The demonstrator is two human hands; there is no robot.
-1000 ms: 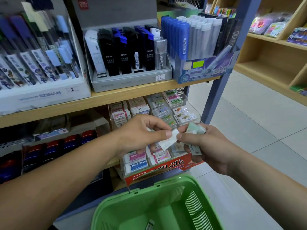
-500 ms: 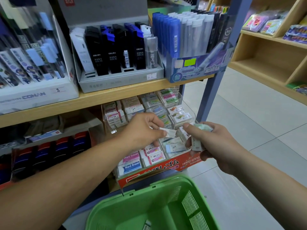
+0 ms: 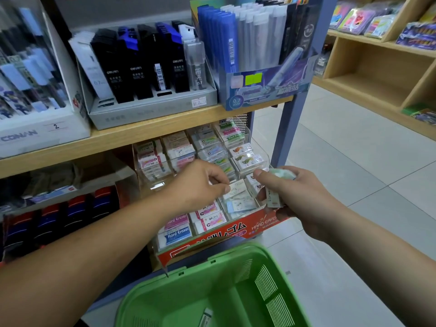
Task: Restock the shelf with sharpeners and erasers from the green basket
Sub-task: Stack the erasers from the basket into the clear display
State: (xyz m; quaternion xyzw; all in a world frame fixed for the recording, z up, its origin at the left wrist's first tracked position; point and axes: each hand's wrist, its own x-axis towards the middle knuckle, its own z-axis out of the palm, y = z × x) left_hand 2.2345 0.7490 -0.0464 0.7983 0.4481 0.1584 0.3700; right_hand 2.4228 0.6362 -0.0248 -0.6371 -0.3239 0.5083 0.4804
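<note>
At the bottom edge, the green basket (image 3: 236,279) shows one wrapped piece (image 3: 205,317) left inside. Just beyond it, the left hand (image 3: 198,185) has carried the eraser (image 3: 234,189) it drew from the right hand's bundle a second ago down onto a clear bin of the tiered eraser display (image 3: 219,232). Its grip pinches the eraser between thumb and forefinger, so placing looks close. The right hand (image 3: 306,197) grasps the spare erasers (image 3: 272,199). The eraser is small, white and film-wrapped, with faint print.
</note>
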